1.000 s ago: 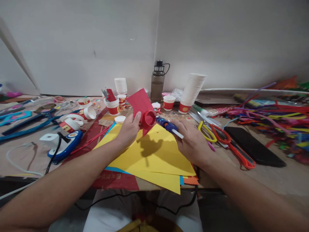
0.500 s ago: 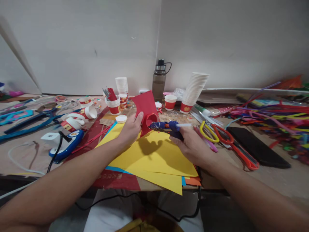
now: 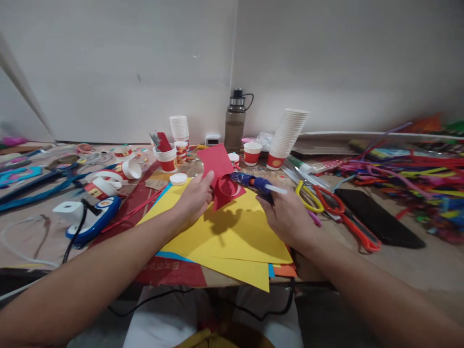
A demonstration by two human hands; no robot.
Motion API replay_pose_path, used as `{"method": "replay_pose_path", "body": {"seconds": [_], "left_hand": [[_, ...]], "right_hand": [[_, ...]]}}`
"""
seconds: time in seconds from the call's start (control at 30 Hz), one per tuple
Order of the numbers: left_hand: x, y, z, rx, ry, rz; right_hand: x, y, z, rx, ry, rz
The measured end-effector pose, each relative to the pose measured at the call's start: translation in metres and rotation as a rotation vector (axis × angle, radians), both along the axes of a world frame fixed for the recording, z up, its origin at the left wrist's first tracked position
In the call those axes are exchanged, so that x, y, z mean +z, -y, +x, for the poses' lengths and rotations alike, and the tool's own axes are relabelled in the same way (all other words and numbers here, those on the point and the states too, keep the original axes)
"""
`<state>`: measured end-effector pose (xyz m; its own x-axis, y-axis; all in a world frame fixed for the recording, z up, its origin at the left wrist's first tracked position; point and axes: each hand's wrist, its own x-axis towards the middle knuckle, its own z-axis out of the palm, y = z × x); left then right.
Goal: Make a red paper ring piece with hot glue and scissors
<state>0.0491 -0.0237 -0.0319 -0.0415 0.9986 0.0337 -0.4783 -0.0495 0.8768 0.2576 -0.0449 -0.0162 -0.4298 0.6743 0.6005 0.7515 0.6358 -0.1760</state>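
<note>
My left hand (image 3: pixel 197 195) pinches a sheet of red paper (image 3: pixel 216 158) by its left side, above the table. A short red ring (image 3: pixel 228 184), seemingly rolled paper, stands out from the sheet's lower part. My right hand (image 3: pixel 288 212) is wrapped round a blue hot glue gun (image 3: pixel 255 182) with a pale glue stick (image 3: pixel 276 188) jutting from its back. The gun's nozzle is at the ring's upper right rim; whether it touches I cannot tell. Beneath both hands lie yellow paper sheets (image 3: pixel 217 246), with blue and orange sheets showing under them.
Scissors (image 3: pixel 326 200), a red cutter (image 3: pixel 362 232) and a black phone (image 3: pixel 379 217) lie at the right. Behind stand a water bottle (image 3: pixel 235 121), a tall paper cup stack (image 3: pixel 288 137) and a cup of red strips (image 3: pixel 166 157). A blue power strip (image 3: pixel 96 224) sits left.
The red paper has tipped, turning the ring's opening more upward. The glue gun's nozzle has moved from inside the ring's opening to its upper right rim. The whole view has shifted slightly.
</note>
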Motion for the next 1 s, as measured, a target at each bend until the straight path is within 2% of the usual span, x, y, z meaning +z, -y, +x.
{"method": "replay_pose_path", "body": {"seconds": [0.1, 0.23, 0.33, 0.53, 0.6, 0.7, 0.87, 1.0], "left_hand": [[0.000, 0.000, -0.001, 0.034, -0.054, 0.078], [-0.002, -0.001, -0.006, 0.121, -0.178, 0.153], [-0.002, -0.002, -0.010, 0.183, -0.229, 0.200], [0.003, -0.002, -0.012, 0.198, -0.369, 0.299], [0.003, -0.002, -0.011, 0.146, -0.333, 0.283], [0.002, -0.002, -0.006, 0.040, -0.177, 0.196], [0.003, 0.000, 0.001, -0.026, 0.035, -0.019], [0.003, 0.000, 0.001, -0.112, 0.083, -0.051]], "right_hand": [[0.000, 0.001, -0.001, 0.004, 0.052, 0.042], [-0.003, 0.003, -0.001, -0.045, 0.146, 0.021], [-0.004, 0.003, -0.002, -0.021, 0.159, -0.021], [0.002, 0.003, -0.001, 0.053, 0.065, -0.188], [0.005, 0.004, -0.001, 0.042, 0.054, -0.279], [0.009, 0.005, -0.002, 0.045, 0.029, -0.366], [0.008, 0.005, -0.004, 0.059, -0.084, -0.283], [0.001, 0.003, -0.004, 0.005, -0.108, -0.194]]}}
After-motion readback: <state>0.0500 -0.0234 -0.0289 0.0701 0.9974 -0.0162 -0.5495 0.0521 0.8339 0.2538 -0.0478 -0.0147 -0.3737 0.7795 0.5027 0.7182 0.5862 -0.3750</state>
